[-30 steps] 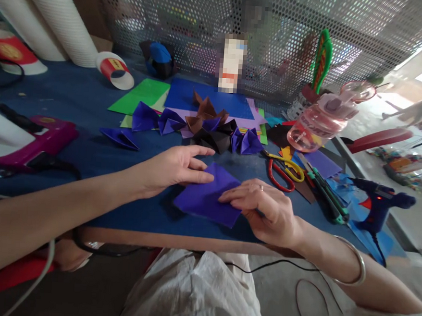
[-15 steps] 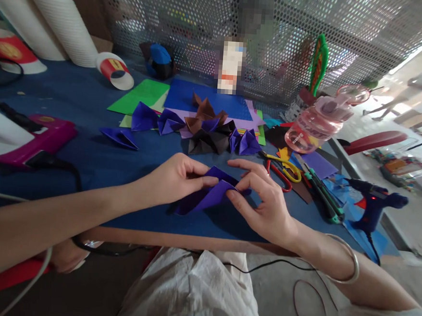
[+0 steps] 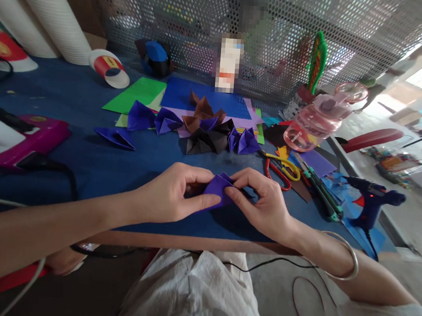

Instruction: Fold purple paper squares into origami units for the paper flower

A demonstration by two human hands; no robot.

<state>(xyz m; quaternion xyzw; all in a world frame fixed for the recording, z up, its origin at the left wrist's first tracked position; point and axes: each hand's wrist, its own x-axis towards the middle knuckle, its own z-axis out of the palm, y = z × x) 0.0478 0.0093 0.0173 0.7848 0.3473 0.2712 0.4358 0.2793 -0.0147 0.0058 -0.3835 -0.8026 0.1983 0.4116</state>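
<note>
A purple paper square [image 3: 216, 186], folded and bunched up, is held just above the blue table [image 3: 87, 164] near its front edge. My left hand [image 3: 172, 194] pinches its left side between thumb and fingers. My right hand [image 3: 262, 202] pinches its right side, fingers curled over the top. The two hands nearly meet over the paper, and much of the sheet is hidden between them. A silver bangle [image 3: 345, 256] sits on my right wrist.
Folded purple, brown and black paper shapes [image 3: 205, 131] lie behind the hands, on green and blue sheets [image 3: 139, 93]. Scissors [image 3: 280, 167], a cutter [image 3: 317, 184], a blue glue gun [image 3: 372, 198] and a pink bottle [image 3: 314, 122] sit right. A magenta tool [image 3: 28, 138] lies left.
The flat purple sheet was lifted from the table and pushed together. Both hands closed in toward each other, gathering it into a smaller folded shape.
</note>
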